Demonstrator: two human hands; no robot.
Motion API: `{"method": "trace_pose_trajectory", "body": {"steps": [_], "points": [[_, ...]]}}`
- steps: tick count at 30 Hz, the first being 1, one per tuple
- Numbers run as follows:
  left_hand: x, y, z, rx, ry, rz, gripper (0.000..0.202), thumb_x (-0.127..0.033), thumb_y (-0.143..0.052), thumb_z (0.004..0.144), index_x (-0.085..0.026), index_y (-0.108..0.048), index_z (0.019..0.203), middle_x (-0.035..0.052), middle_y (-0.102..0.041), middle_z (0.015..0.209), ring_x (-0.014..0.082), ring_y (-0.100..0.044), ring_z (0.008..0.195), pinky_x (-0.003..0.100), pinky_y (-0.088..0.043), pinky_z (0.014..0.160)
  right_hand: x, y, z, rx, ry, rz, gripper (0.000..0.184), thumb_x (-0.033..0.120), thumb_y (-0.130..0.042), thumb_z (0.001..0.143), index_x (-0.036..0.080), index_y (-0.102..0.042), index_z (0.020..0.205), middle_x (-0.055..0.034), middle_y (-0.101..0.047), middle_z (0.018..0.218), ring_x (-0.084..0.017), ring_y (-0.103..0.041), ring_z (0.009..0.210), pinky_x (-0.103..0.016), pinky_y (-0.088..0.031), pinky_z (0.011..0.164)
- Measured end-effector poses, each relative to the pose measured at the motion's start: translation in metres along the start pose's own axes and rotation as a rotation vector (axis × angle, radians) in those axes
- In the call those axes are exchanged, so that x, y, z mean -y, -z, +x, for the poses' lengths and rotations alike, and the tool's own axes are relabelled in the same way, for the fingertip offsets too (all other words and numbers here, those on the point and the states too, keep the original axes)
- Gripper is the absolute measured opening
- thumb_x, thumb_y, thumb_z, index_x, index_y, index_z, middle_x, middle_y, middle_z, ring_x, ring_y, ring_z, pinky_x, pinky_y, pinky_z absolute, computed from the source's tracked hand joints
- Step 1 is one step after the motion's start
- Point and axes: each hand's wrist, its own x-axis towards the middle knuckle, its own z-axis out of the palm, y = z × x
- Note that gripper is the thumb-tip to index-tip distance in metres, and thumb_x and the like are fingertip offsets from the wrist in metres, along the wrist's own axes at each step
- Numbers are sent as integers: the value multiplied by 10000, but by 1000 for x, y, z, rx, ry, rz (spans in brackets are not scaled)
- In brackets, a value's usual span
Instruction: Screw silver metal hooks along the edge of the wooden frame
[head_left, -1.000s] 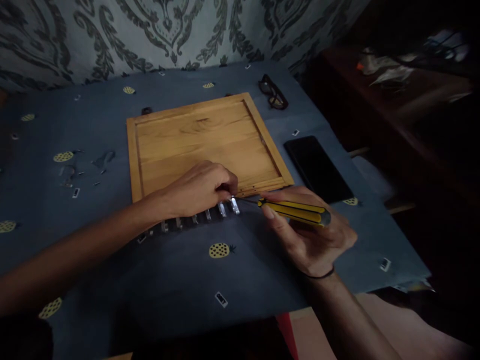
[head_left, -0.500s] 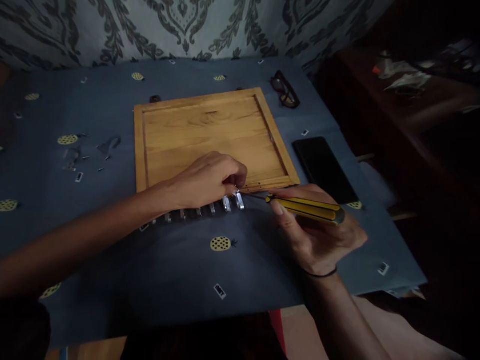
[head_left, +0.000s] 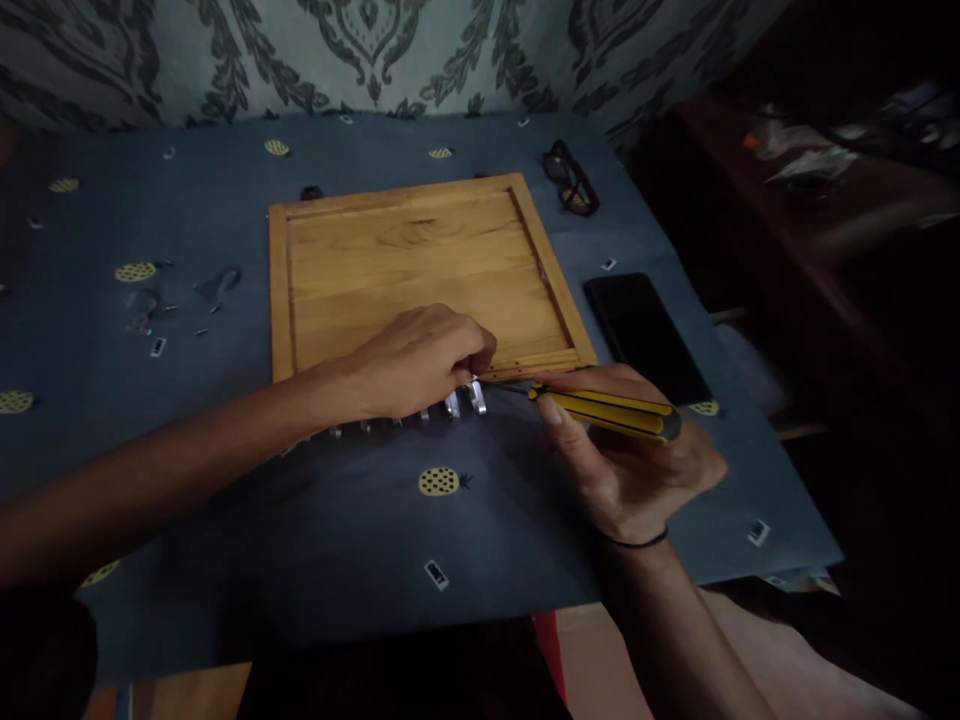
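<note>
Twelve o'clock points at the wall, and the dial centres on the wooden panel. Nearest, the blue tablecloth fills the front, and here's a black band on the right wrist. Just beyond, at four o'clock, the right hand has its fingers and thumb closed around a yellow-and-black screwdriver, shaft aimed back toward ten! Can't tell whether the tip sits in a screw.

At six, a row of shiny metal hooks runs along the panel's near edge, and the shaft points right at the end hook. In from eight reaches the other arm, its left hand over that same edge, fingers curled, thumb and forefinger bunched at the end hook; what they pinch is hidden from us.

The panel lies flat, frame side up. A dark phone rests just past three, loose metal pieces and small screws are scattered at nine, folded glasses sit at two, and the patterned backdrop closes off twelve.
</note>
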Motion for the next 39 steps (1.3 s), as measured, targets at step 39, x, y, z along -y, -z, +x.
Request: {"method": "trace_pose_trajectory", "body": {"steps": [39], "points": [[3, 0, -2, -2, -27, 10, 214, -25, -625, 895, -176, -765, 953, 41, -777, 916, 180, -669, 815, 296, -440, 747, 1, -1, 2, -13, 31, -42, 177, 188, -810, 930, 314, -796, 1054, -24, -844, 914, -237, -799, 755, -392, -671, 651]]}}
